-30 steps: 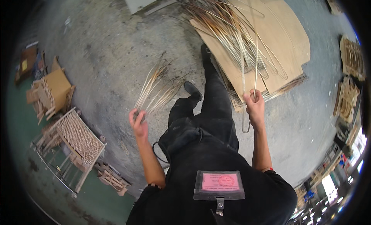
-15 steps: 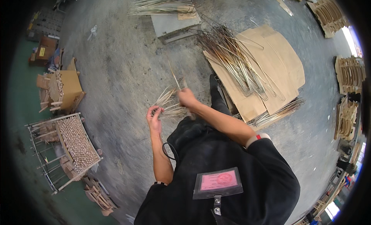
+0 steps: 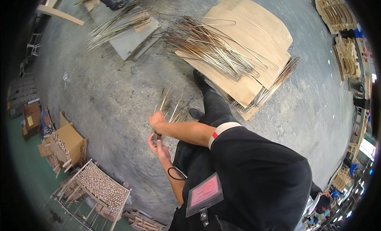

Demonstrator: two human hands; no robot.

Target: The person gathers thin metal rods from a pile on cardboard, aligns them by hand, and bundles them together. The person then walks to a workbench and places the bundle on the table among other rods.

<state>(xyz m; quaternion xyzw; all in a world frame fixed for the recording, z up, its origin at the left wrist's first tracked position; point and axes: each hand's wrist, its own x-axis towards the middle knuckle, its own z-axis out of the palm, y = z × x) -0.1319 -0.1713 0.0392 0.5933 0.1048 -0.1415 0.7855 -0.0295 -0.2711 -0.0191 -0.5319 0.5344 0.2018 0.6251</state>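
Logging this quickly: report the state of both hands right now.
Left hand: closed, holding the bundle of thin rods.
Right hand: closed at the bundle; what it grips cannot be told.

One wide fisheye peers steeply down from the wearer's head: torso (image 3: 258,169) close at five o'clock, right hand (image 3: 156,119) farther below toward nine, floor (image 3: 99,100) beyond; the three-to-four-o'clock rim seems too bent to read well.

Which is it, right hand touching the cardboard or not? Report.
Apart: the head view shows floor between the right hand and the cardboard.
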